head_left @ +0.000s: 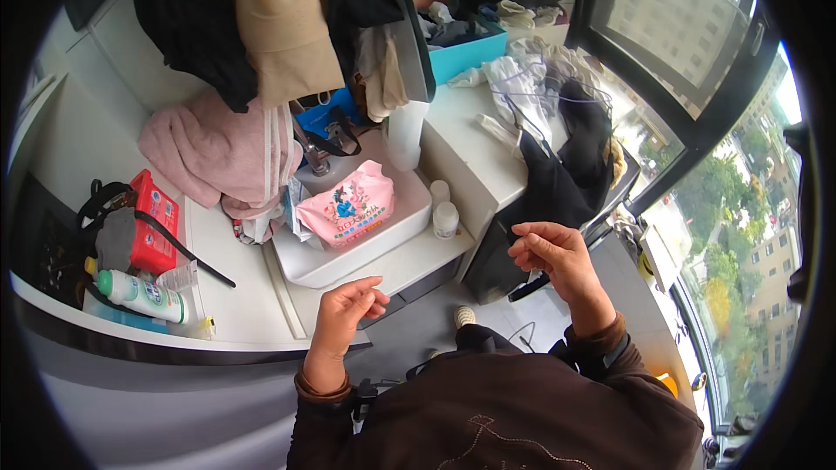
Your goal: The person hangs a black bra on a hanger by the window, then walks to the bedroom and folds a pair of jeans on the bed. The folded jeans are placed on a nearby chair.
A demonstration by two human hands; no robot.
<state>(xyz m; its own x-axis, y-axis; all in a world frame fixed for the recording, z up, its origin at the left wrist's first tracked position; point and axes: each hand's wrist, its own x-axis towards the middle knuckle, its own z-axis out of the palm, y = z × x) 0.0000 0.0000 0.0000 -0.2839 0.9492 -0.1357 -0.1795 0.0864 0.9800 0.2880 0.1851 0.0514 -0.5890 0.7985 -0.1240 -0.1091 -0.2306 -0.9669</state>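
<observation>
Dk brn top [531, 396], dotted motif [482, 423], brn cuffs [603, 337]

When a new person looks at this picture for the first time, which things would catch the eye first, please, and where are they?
Probably the bright pink packet first, near the centre, at the white basin. Next, the left hand and right hand, raised apart below and to the right of it, seemingly empty. The red package on the left also stands out against the pale counter.
</observation>
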